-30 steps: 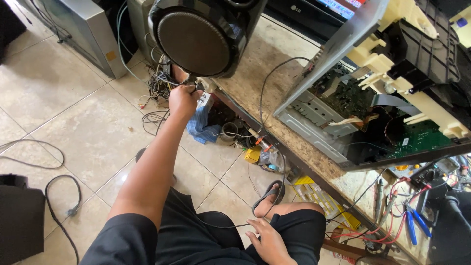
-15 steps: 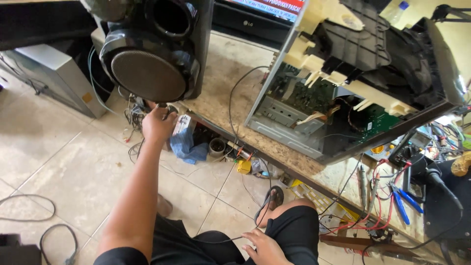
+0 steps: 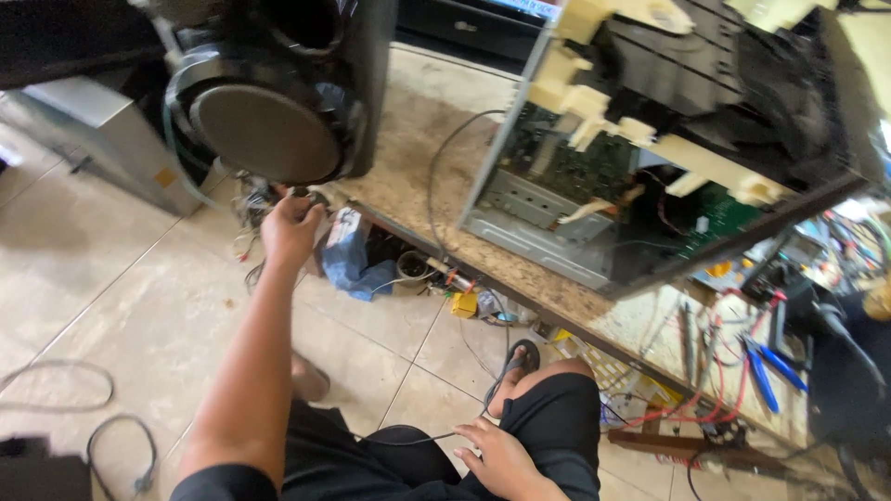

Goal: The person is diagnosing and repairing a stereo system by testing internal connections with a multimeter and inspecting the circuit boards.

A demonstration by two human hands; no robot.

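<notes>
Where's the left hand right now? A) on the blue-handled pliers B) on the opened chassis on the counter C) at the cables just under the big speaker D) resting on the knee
C: the left hand is stretched out to the cable tangle beneath the speaker, far from the opened chassis.

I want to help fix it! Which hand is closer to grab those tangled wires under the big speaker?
The left hand. It is stretched out right at the tangled wires below the speaker. The right hand rests back on the lap, touching a thin black cable.
</notes>
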